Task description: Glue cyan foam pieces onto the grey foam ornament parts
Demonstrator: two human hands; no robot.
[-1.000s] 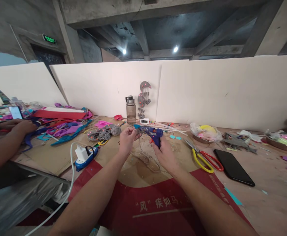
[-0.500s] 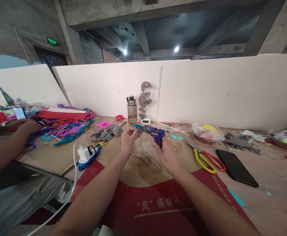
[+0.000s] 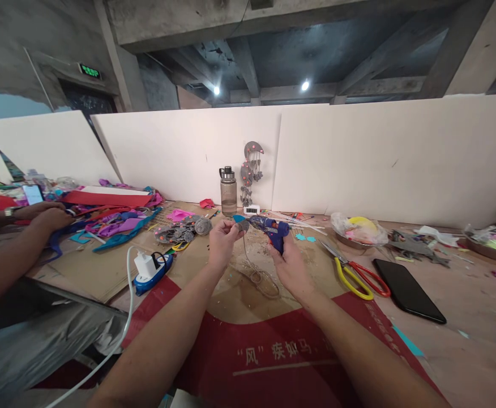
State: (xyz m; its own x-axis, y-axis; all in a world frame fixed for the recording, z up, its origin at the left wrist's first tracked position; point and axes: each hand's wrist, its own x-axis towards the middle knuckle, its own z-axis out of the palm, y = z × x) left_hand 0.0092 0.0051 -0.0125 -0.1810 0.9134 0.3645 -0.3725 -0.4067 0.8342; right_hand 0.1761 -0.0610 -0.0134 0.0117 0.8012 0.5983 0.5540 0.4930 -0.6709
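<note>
My left hand pinches a small grey felt piece, with a bit of blue felt showing behind the fingertips. A thin cord hangs from that piece and ends in a loose coil on the cardboard. My right hand is wrapped round the handle of a blue glue gun. Its nozzle points left, close to the grey piece; whether they touch I cannot tell. Beyond my left hand lies a bundle of grey felt shapes with pink dots.
Scissors with yellow and red handles and a black phone lie to the right. A water bottle stands at the back before white boards. On the left are a blue power strip, coloured felt scraps and another person's hands.
My right hand and the glue gun have shifted slightly right, so the nozzle is a little farther from the grey piece. My left hand stays almost where it was.
</note>
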